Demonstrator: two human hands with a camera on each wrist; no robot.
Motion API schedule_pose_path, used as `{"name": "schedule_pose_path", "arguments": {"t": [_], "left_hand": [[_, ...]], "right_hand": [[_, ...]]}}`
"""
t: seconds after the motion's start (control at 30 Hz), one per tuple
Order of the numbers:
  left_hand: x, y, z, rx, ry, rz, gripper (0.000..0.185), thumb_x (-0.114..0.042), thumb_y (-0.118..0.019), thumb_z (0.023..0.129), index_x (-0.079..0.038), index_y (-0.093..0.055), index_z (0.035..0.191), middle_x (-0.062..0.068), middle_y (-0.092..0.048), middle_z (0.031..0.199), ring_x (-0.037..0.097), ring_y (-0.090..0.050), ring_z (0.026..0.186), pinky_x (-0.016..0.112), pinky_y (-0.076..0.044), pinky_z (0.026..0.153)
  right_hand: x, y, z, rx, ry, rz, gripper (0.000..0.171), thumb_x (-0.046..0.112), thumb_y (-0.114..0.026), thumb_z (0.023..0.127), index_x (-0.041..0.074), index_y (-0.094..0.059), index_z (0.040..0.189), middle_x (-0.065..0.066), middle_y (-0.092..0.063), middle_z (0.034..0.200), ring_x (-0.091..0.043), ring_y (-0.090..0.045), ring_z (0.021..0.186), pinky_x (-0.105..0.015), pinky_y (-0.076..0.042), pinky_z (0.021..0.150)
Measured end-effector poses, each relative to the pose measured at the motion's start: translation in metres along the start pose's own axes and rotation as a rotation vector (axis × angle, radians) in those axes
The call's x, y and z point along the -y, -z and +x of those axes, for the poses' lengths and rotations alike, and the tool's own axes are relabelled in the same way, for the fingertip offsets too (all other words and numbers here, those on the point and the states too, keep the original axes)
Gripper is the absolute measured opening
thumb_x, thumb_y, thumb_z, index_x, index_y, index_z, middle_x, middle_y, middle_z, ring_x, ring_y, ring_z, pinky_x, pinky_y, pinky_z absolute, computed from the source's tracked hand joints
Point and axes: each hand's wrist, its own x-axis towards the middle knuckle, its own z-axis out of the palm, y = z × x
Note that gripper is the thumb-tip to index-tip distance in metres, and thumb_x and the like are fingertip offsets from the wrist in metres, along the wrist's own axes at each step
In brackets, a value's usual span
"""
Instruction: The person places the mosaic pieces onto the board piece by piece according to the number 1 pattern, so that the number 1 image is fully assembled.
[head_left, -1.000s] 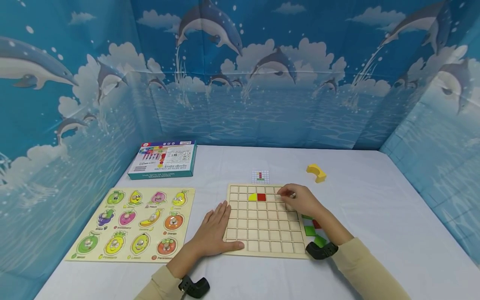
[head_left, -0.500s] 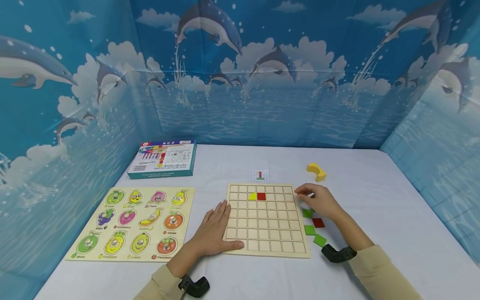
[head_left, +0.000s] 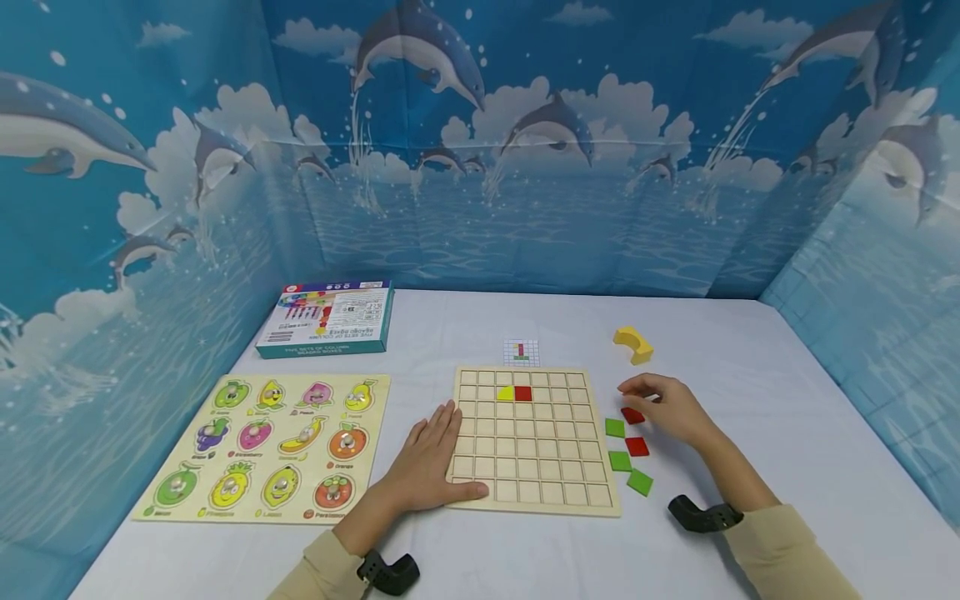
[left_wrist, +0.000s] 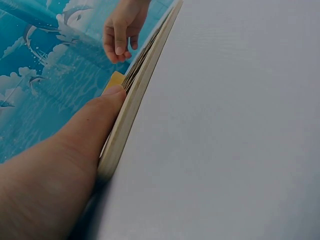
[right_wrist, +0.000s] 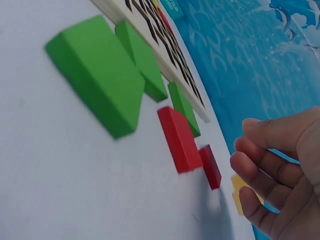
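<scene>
A wooden grid board (head_left: 536, 467) lies on the white table, with a yellow tile (head_left: 506, 393) and a red tile (head_left: 522, 393) in its second row. My left hand (head_left: 431, 462) rests flat on the board's left edge, and its thumb (left_wrist: 95, 112) presses the rim (left_wrist: 135, 95). My right hand (head_left: 663, 404) hovers right of the board with loosely curled fingers (right_wrist: 265, 165) holding nothing, just above a red tile (head_left: 632, 414) (right_wrist: 211, 166). A second red tile (head_left: 637, 446) (right_wrist: 179, 140) and three green tiles (head_left: 619, 460) (right_wrist: 100, 75) lie beside it.
A yellow curved block (head_left: 633, 344) sits behind the right hand. A small pattern card (head_left: 521, 352) lies behind the board. To the left are a fruit peg puzzle (head_left: 266, 446) and a teal box (head_left: 326, 317). Dolphin-print walls enclose the table.
My right hand has moved off the board's upper right corner to the right, over the loose tiles. A red tile now shows under it. The left hand has stayed still.
</scene>
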Motion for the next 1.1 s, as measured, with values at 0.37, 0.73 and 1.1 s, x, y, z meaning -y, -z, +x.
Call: {"name": "schedule_pose_path", "arguments": {"t": [0.37, 0.73, 1.1], "left_hand": [[-0.003, 0.003, -0.001, -0.001, 0.002, -0.001, 0.116, -0.081, -0.043, 0.072, 0.000, -0.009, 0.147, 0.013, -0.003, 0.154, 0.025, -0.003, 0.140, 0.046, -0.009, 0.108], [-0.004, 0.004, -0.001, 0.006, 0.004, -0.003, 0.116, -0.081, -0.043, 0.072, 0.000, -0.009, 0.147, 0.013, -0.003, 0.154, 0.025, -0.003, 0.140, 0.046, -0.009, 0.108], [-0.002, 0.004, -0.001, 0.001, 0.000, -0.011, 0.115, -0.081, -0.043, 0.072, 0.000, -0.009, 0.147, 0.013, -0.003, 0.153, 0.025, -0.003, 0.140, 0.046, -0.008, 0.108]], "right_hand": [[-0.014, 0.003, -0.007, 0.000, -0.008, -0.040, 0.027, 0.024, -0.063, 0.089, 0.007, -0.065, 0.109, -0.009, -0.062, 0.105, -0.026, -0.050, 0.095, -0.037, -0.046, 0.074], [-0.020, 0.001, -0.009, 0.030, 0.072, -0.113, 0.029, 0.029, -0.070, 0.083, 0.010, -0.068, 0.105, -0.003, -0.056, 0.100, -0.022, -0.046, 0.091, -0.038, -0.042, 0.075], [-0.024, -0.002, -0.010, 0.007, 0.047, -0.067, 0.027, 0.025, -0.074, 0.080, 0.011, -0.063, 0.099, -0.003, -0.054, 0.087, -0.021, -0.047, 0.084, -0.033, -0.042, 0.068]]}}
